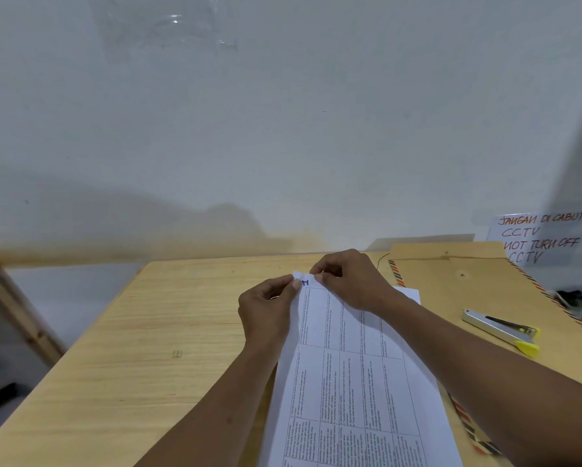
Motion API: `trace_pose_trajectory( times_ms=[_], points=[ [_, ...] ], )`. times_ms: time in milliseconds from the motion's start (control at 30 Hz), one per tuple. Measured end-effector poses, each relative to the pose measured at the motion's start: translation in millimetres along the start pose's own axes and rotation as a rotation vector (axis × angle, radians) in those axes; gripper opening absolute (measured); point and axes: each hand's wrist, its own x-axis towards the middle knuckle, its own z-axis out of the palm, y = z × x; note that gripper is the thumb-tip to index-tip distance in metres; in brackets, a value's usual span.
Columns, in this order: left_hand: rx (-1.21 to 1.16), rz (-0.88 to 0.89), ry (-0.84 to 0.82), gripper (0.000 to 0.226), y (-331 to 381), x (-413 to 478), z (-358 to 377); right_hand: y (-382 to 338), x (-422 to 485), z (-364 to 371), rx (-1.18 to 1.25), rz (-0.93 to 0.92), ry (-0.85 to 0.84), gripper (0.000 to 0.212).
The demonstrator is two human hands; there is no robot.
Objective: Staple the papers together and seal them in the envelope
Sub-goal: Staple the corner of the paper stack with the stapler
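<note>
White printed papers (350, 382) with a table of text lie lengthwise on the wooden table (148, 332). My left hand (266, 311) and my right hand (353, 281) both pinch the papers' far top corner, where a blue mark shows. A large brown envelope (478, 284) with a striped border lies flat to the right, partly under the papers. A silver stapler (501, 332) with yellow parts rests on the envelope, apart from both hands.
A white wall rises just behind the table. A handwritten paper sign (538, 237) leans at the back right. A wooden frame (16, 308) stands off the table's left edge. A dark object (575, 305) sits at the far right.
</note>
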Motion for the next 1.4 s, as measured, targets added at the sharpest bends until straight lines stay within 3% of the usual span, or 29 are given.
trace_pose_trajectory(
  times_ms=[267,567,867,1033,1200,1267,1300,1400],
  points=[
    [0.031,-0.004,-0.085,0.017,-12,-22,27,19,-32,-25,-0.05,0.09,0.032,0.015],
    [0.067,0.049,-0.019,0.02,-9,7,17,31,-27,-46,-0.226,0.205,-0.109,0.026],
    [0.106,0.039,-0.048,0.023,-16,9,24,69,-84,-120,-0.661,0.61,-0.104,0.042],
    [0.112,0.023,-0.028,0.023,-13,6,24,72,-98,-131,-0.841,0.78,-0.21,0.029],
    [0.091,0.038,-0.008,0.021,-7,5,19,68,-96,-127,-0.878,0.697,-0.136,0.02],
    [0.066,0.052,-0.009,0.02,-4,5,16,65,-90,-129,-0.722,0.664,-0.033,0.029],
    [0.051,0.058,-0.01,0.019,-2,4,15,62,-84,-131,-0.53,0.648,0.042,0.032],
    [0.013,0.08,-0.018,0.017,4,1,13,38,-62,-134,0.361,0.623,0.266,0.02]
  ],
)
